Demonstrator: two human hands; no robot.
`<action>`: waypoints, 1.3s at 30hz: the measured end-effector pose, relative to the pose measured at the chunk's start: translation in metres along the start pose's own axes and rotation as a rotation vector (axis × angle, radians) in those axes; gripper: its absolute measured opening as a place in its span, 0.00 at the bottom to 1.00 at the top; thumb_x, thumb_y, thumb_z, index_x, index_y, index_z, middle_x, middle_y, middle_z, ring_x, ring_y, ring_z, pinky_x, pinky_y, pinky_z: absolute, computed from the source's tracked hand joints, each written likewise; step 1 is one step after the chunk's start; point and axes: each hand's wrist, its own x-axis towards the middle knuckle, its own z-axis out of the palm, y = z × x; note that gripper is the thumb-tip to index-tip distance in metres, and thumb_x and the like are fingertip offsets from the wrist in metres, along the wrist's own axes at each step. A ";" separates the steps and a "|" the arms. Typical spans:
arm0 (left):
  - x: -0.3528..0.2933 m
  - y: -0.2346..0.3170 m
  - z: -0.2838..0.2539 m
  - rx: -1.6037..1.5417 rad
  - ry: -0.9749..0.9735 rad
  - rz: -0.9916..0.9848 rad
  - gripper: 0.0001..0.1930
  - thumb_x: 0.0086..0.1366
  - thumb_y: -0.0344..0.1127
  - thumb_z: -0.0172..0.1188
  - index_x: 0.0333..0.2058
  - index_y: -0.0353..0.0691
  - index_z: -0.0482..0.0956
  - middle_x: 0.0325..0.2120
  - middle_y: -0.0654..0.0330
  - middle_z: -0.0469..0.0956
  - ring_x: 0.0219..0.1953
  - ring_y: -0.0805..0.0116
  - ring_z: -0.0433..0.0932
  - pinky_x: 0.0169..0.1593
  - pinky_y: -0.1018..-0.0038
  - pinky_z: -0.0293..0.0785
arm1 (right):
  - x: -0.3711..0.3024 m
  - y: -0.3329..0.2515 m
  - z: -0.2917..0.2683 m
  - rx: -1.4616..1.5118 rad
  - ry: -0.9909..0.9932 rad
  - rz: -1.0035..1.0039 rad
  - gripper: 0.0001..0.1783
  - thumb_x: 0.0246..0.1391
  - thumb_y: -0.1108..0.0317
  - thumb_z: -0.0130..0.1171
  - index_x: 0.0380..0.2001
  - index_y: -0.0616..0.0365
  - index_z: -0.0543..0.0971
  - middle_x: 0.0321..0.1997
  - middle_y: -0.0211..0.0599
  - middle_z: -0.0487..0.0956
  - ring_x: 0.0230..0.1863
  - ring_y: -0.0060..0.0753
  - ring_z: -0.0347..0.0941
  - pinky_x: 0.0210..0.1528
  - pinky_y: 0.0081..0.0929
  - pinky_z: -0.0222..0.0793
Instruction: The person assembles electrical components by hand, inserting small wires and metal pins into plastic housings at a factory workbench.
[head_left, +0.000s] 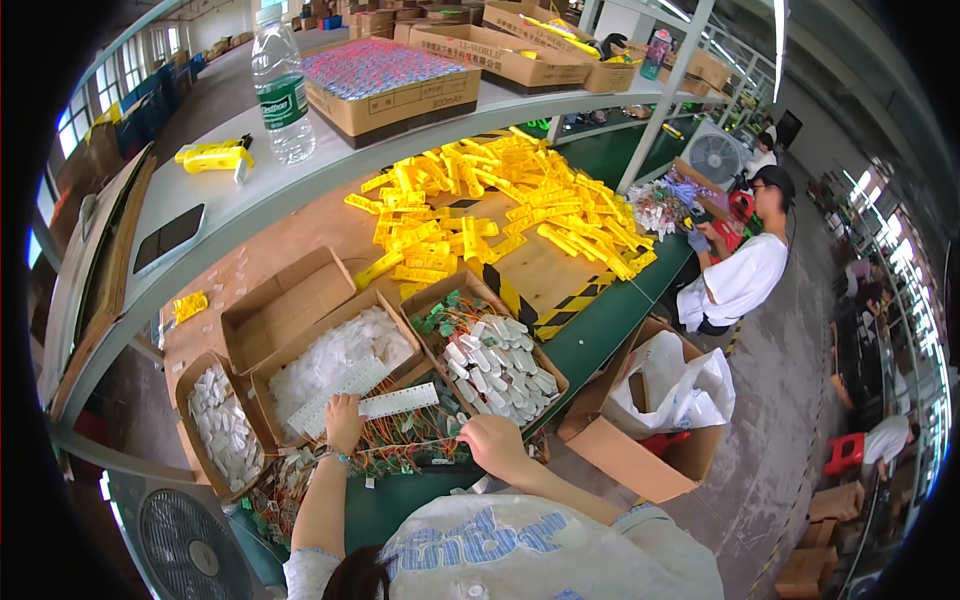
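At the near side of the green-edged bench, my left hand (344, 424) is closed at the edge of a white perforated strip (400, 401). Another such strip (358, 377) slants up beside it, over a box of clear plastic pieces (345, 350). My right hand (492, 442) is closed, fingertips together, at the end of a thin pale line that runs left across a tangle of red and green wires (395, 440). What it pinches is too small to name. Just beyond it, a carton holds white wired parts (500, 370). Another box of white pieces (222, 425) stands left.
Yellow plastic casings (470, 190) are heaped behind the boxes. A shelf (230, 205) carries a water bottle (280, 95), a phone (170, 238) and cartons. An open carton with a white bag (670, 385) stands at right. A co-worker (745, 270) sits farther along; a fan (190, 550) is lower left.
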 end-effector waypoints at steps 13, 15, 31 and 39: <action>0.002 0.018 -0.032 0.037 0.063 0.173 0.09 0.42 0.34 0.64 0.26 0.44 0.78 0.27 0.60 0.73 0.38 0.61 0.68 0.41 0.66 0.63 | -0.017 0.020 -0.047 -0.031 0.143 0.121 0.09 0.36 0.73 0.61 0.18 0.58 0.69 0.18 0.36 0.69 0.20 0.41 0.67 0.22 0.33 0.61; -0.004 0.021 -0.034 0.119 0.037 0.155 0.07 0.44 0.33 0.62 0.26 0.44 0.78 0.26 0.60 0.73 0.37 0.61 0.69 0.41 0.65 0.64 | -0.013 0.020 -0.053 -0.019 0.146 0.133 0.09 0.36 0.73 0.61 0.17 0.58 0.69 0.18 0.36 0.69 0.20 0.40 0.67 0.21 0.33 0.61; -0.066 0.067 -0.006 -0.417 0.309 -0.634 0.15 0.60 0.43 0.51 0.26 0.34 0.73 0.15 0.52 0.74 0.19 0.57 0.74 0.24 0.65 0.68 | -0.022 0.042 -0.053 0.097 0.105 0.116 0.09 0.37 0.72 0.61 0.20 0.58 0.69 0.18 0.37 0.69 0.21 0.41 0.68 0.22 0.33 0.62; -0.109 0.088 0.039 -1.204 0.638 -1.151 0.15 0.59 0.26 0.51 0.44 0.40 0.58 0.33 0.56 0.69 0.30 0.70 0.72 0.31 0.73 0.74 | -0.013 0.059 -0.069 0.228 0.077 0.036 0.09 0.35 0.78 0.60 0.20 0.58 0.70 0.21 0.36 0.73 0.22 0.39 0.70 0.23 0.28 0.64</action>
